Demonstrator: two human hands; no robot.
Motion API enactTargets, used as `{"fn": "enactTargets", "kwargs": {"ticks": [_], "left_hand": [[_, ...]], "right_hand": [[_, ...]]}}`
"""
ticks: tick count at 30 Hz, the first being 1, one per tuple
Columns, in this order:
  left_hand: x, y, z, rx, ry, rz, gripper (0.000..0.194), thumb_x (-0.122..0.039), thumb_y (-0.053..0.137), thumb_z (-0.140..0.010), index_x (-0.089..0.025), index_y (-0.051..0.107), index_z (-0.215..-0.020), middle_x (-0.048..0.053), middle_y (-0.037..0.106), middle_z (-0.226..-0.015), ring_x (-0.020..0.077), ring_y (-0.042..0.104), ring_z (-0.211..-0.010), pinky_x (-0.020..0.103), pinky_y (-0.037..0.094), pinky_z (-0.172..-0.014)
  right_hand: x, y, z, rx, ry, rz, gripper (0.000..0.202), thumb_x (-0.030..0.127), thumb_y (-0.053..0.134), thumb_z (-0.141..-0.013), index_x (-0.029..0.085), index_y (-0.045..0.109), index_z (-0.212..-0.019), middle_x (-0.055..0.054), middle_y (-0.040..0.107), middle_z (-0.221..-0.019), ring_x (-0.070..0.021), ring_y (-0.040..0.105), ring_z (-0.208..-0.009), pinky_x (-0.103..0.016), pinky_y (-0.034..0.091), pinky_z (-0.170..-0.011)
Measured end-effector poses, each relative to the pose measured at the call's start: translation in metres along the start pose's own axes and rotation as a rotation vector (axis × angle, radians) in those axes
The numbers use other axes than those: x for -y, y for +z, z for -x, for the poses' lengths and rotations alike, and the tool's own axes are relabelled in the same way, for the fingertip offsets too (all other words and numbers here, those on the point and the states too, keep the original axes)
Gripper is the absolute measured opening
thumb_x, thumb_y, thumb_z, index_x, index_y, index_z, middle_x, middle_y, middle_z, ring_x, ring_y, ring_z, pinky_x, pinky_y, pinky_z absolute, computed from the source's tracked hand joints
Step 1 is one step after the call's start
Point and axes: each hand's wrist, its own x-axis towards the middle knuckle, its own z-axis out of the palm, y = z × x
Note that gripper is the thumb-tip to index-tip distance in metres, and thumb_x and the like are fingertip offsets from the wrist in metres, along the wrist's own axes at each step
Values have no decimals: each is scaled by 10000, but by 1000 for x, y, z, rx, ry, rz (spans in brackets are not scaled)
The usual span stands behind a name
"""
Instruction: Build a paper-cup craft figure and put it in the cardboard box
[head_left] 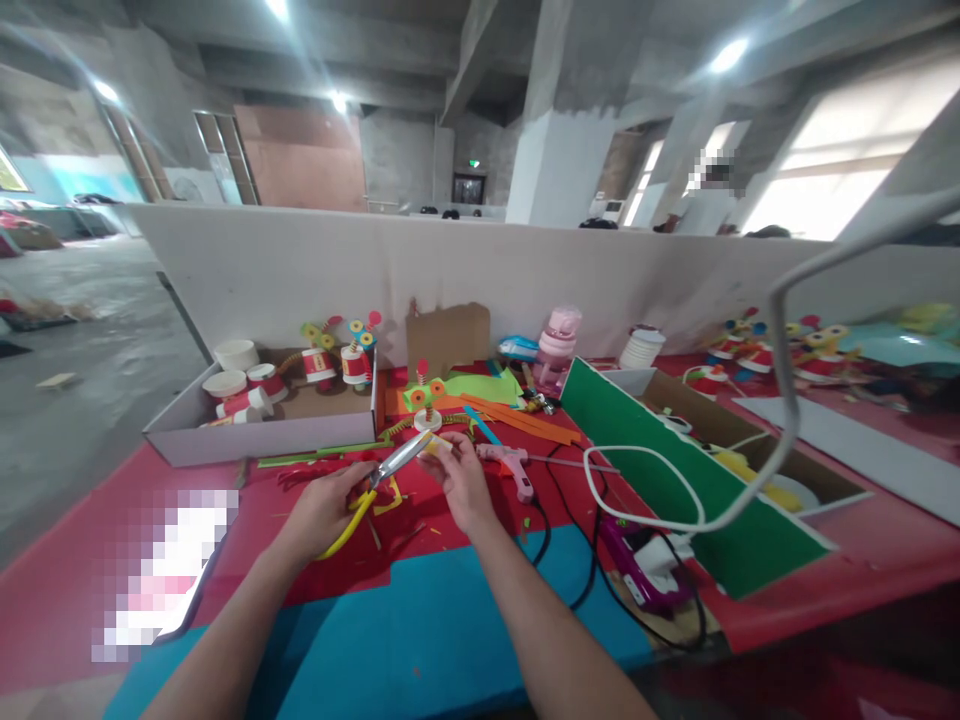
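Gripping the yellow-handled scissors (pixel 403 457) above the red-covered tabletop (pixel 416 550), the left hand (pixel 319 510) angles the blades towards a small yellow piece (pixel 433 445) pinched in the fingers of the right hand (pixel 466 480), probably so the piece is steady and within reach of the tips, though whether the blades are parted I cannot tell. Just past the tips, an orange-eyed figure (pixel 426 395) limits forward room, and a pink glue gun (pixel 511 463) with its black cord (pixel 546 535) crowds the right hand's outer side, between it and the green-walled box (pixel 675 480).
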Motion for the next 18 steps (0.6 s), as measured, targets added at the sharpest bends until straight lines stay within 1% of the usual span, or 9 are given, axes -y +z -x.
{"fn": "enactTargets", "kwargs": {"ticks": [2, 4, 7, 10, 14, 18], "left_hand": [[0, -1, 0, -6, -15, -17, 427, -297, 472, -853, -196, 535, -1263, 83, 713, -1000, 198, 654, -741, 234, 429, -606], [0, -3, 0, -7, -26, -8, 437, -307, 470, -856, -194, 524, -1275, 79, 716, -967, 201, 654, -737, 232, 430, -606], [-2, -3, 0, 12, -6, 48, 424, -285, 471, -853, -194, 532, -1263, 78, 714, -965, 201, 657, -748, 232, 438, -626], [-4, -2, 1, 44, 15, 56, 407, -250, 472, -844, -195, 560, -1238, 92, 714, -980, 217, 666, -772, 240, 437, -639], [-6, 0, 1, 60, 10, 51, 405, -271, 481, -850, -218, 567, -1243, 92, 719, -973, 237, 675, -796, 243, 437, -639], [-5, 0, 1, 60, 4, 35, 423, -282, 482, -858, -227, 545, -1273, 97, 717, -1007, 255, 680, -855, 253, 446, -669]], "right_hand": [[0, -2, -2, -22, -13, -27, 287, 383, 700, -751, 242, 508, -909, 3, 658, -945, -169, 674, -838, -381, 542, -852], [-1, -4, -4, -63, -62, -1, 306, 375, 718, -737, 241, 507, -913, -2, 651, -966, -189, 669, -916, -392, 529, -893], [-3, -8, -7, -114, -127, 68, 348, 357, 734, -724, 240, 511, -964, -14, 642, -995, -204, 645, -991, -393, 517, -919], [-4, -9, -7, -131, -154, 79, 348, 344, 723, -736, 239, 514, -993, -23, 638, -1012, -200, 638, -1002, -382, 517, -910], [-5, -8, -7, -105, -161, 64, 315, 334, 708, -755, 248, 522, -994, -21, 632, -1053, -184, 639, -981, -363, 517, -888], [-7, -8, -6, -91, -173, 129, 332, 331, 703, -760, 239, 516, -1019, -19, 636, -1017, -171, 636, -927, -350, 497, -888]]}}
